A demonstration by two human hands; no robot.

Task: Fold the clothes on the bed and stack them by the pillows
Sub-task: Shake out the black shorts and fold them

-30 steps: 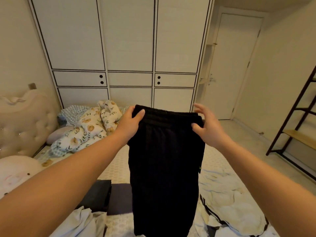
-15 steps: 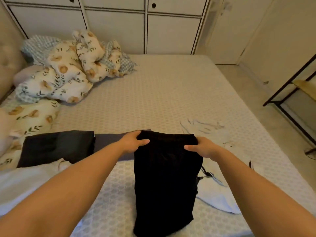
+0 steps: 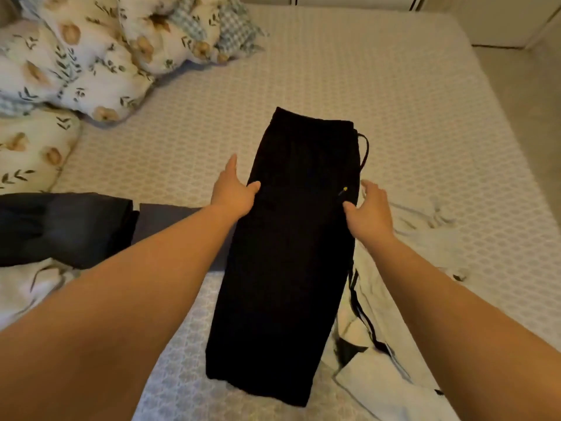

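Two bare forearms reach in from the near edge, one on each side of the black trousers [image 3: 291,253], which lie flat on the bed [image 3: 425,117], folded lengthwise into a long narrow strip running away from the viewer. The strip's near end sits between the forearms; its waistband end lies farther up the mattress, beyond both hands, with a black drawstring loop sticking out on the right. The left hand [image 3: 233,189] rests at the strip's left edge about midway along, fingers straight and apart, thumb touching the cloth, gripping nothing. The right hand [image 3: 368,212] is at the right edge opposite, fingers spread and relaxed, thumb against the fabric, holding nothing either. Under and beside the right forearm lies a crumpled white garment [image 3: 409,299] with black stripes, its edge touching the trousers. Left of the left forearm sits a folded dark grey garment [image 3: 63,226], with white cloth [image 3: 27,287] nearer. Farther off, at the upper left, floral pillows [image 3: 91,62] are heaped together.
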